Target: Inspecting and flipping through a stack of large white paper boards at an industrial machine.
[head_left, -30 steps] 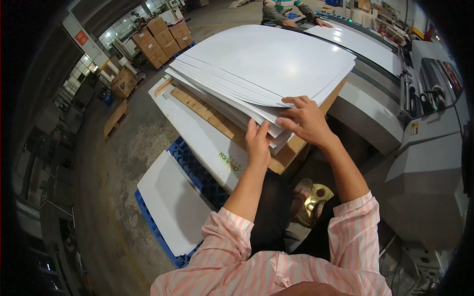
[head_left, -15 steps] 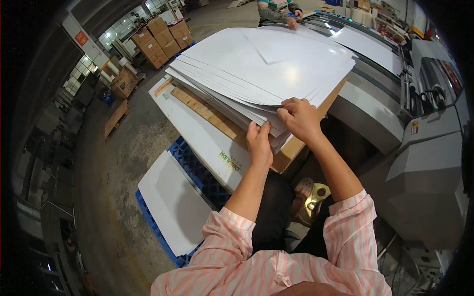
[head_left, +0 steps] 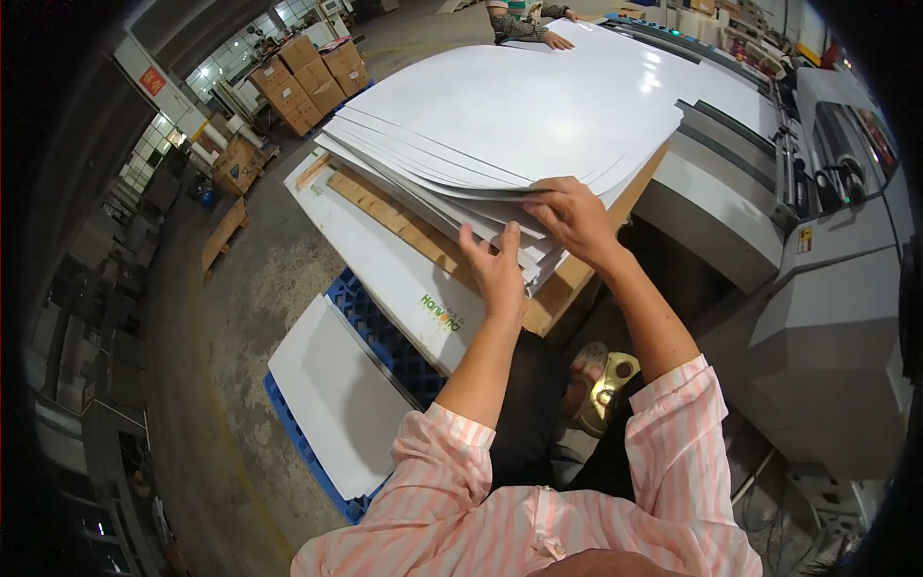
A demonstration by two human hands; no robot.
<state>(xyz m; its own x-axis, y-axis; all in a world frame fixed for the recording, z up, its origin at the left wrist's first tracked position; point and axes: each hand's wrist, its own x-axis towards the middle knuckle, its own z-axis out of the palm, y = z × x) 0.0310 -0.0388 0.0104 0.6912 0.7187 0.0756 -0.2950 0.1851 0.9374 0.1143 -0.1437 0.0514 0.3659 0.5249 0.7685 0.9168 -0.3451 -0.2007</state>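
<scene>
A stack of large, glossy white sheets [head_left: 481, 106] lies on a board with wooden slats. My right hand [head_left: 575, 223] pinches the near corner of the upper sheets, thumb below and fingers on top, and holds that corner slightly raised. Just left of it, my left hand [head_left: 497, 272] has its thumb and fingers apart, beside the fanned edges of the lower sheets. Whether its fingertips touch those edges, I cannot tell. At the far side, a co-worker's hand [head_left: 558, 40] rests on a large white sheet [head_left: 663, 62] that reaches over the machine.
A grey machine [head_left: 836, 327] with rollers stands along the right. To the left, a blue plastic pallet [head_left: 336, 500] carries another pile of white sheets [head_left: 336, 394]. Cardboard boxes [head_left: 308, 82] are stacked farther back. A wooden pallet [head_left: 226, 234] lies on the concrete floor.
My left hand's fingers have spread apart at the sheet edges. My right hand has shifted slightly left with the corner. At the far side, a white sheet now extends over the machine's bed.
</scene>
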